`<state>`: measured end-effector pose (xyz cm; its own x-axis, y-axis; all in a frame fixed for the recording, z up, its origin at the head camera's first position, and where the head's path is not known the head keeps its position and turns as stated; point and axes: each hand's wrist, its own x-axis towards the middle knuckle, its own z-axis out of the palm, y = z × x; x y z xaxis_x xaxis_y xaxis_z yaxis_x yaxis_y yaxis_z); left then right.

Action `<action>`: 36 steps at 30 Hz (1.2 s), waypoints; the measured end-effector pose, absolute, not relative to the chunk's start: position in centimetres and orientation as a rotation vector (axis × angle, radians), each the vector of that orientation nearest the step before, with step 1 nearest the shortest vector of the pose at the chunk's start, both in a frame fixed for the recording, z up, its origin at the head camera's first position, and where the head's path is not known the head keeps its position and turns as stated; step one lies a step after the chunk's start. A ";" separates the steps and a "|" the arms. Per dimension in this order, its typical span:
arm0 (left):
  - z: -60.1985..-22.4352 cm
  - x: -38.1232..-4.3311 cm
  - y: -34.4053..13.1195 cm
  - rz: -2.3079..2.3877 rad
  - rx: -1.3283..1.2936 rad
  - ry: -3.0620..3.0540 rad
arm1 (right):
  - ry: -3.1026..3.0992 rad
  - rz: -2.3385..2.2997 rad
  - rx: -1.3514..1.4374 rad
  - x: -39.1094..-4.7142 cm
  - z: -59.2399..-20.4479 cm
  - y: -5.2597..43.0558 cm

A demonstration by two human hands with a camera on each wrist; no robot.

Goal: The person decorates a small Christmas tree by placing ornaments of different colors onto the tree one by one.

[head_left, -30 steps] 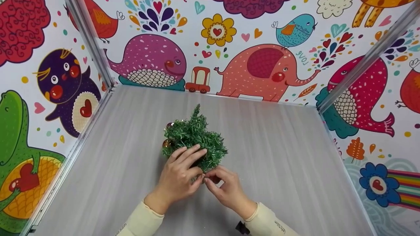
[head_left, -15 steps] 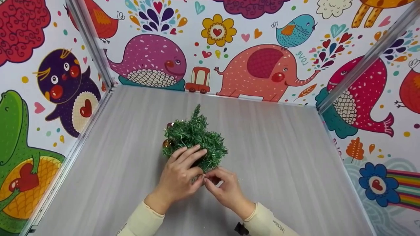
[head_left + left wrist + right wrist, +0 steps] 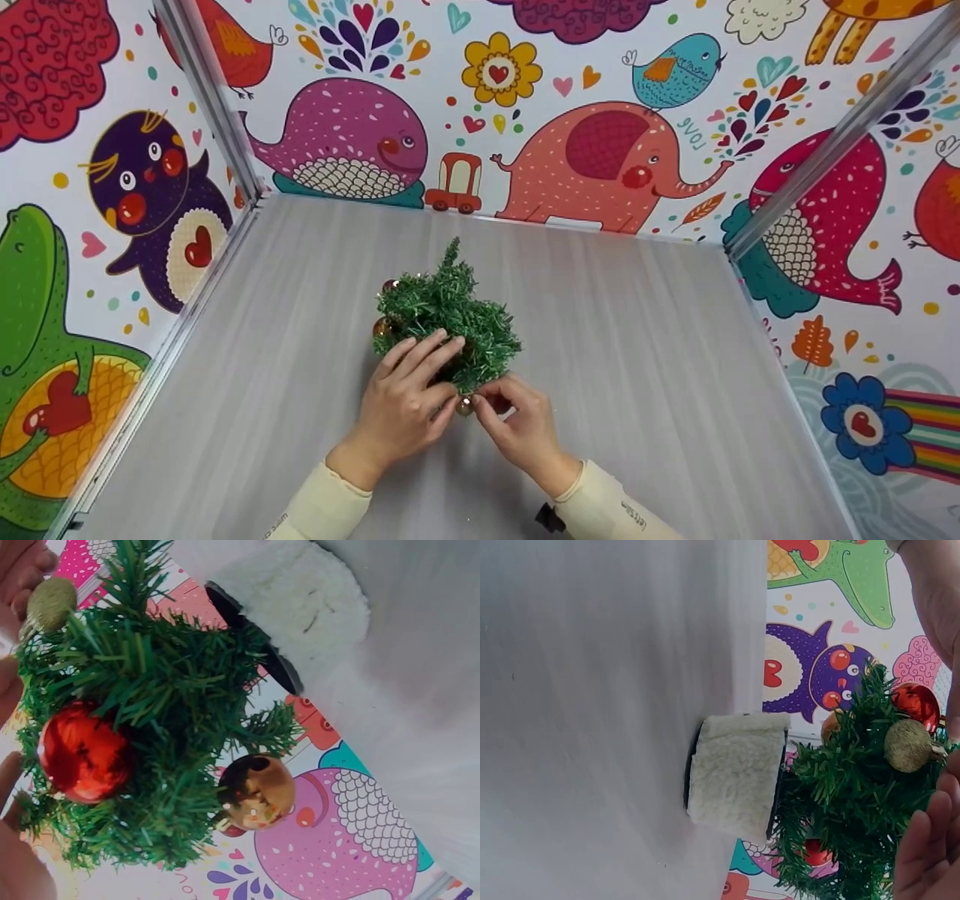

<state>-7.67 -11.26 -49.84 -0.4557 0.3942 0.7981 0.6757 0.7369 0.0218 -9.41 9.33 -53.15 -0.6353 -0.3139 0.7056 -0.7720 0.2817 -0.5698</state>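
A small artificial Christmas tree stands on the table with a white fleecy base. My right hand pinches a gold glitter bauble by its cap, at the near side of the tree. Left of that bauble is my left hand, its longer fingers lying over the branches and its thumb and index finger close to the bauble. A shiny red bauble and a shiny gold bauble hang among the green branches. What the right fingertips grasp at the cap is partly hidden.
The grey wood-grain table is bounded by printed cartoon panels at the back and sides. Metal posts stand at the back corners. A small black object shows beside the right sleeve.
My left hand has shifted slightly left and its thumb and index finger have drawn back. The gold bauble now shows between the hands. The tree stays almost in place.
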 end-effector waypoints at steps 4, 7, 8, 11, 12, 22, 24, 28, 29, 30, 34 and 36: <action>-50.0 -7.9 -11.1 -0.421 -0.771 -2.071 | -2.059 1.292 0.961 -9.8 -54.1 9.4; -50.1 -8.1 -11.0 -0.417 -0.744 -2.057 | -2.051 1.254 0.948 -9.9 -54.2 9.4; -50.1 -8.1 -11.0 -0.415 -0.740 -2.053 | -2.046 1.238 0.945 -9.9 -54.2 9.3; -50.2 -8.2 -10.9 -0.407 -0.731 -2.047 | -2.035 1.196 0.945 -10.0 -54.1 9.2; -50.3 -8.2 -10.9 -0.404 -0.729 -2.047 | -2.031 1.182 0.946 -10.0 -54.1 9.2; -50.5 -8.4 -10.8 -0.367 -0.729 -2.049 | -2.030 1.059 0.919 -10.2 -54.4 9.2; -50.4 -8.4 -10.7 -0.374 -0.730 -2.043 | -2.038 1.070 0.904 -10.1 -54.5 9.2; -50.4 -8.6 -10.5 -0.392 -0.728 -2.032 | -2.054 1.223 0.879 -9.8 -54.5 9.0; -50.4 -8.6 -10.4 -0.393 -0.723 -2.029 | -2.057 1.276 0.870 -9.7 -54.5 9.0; -50.4 -8.6 -10.3 -0.394 -0.718 -2.026 | -2.057 1.326 0.860 -9.5 -54.3 8.9; -50.4 -8.6 -10.2 -0.386 -0.700 -2.021 | -2.045 1.466 0.803 -8.7 -53.2 8.4; -50.4 -8.6 -10.2 -0.380 -0.698 -2.023 | -2.053 1.500 0.763 -8.2 -52.4 8.1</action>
<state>-8.61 -10.17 -50.41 -0.4051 0.3246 0.8547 0.6124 0.7905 -0.0100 -8.22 8.14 -52.41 -0.7284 -0.1545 0.6675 -0.6829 0.2427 -0.6890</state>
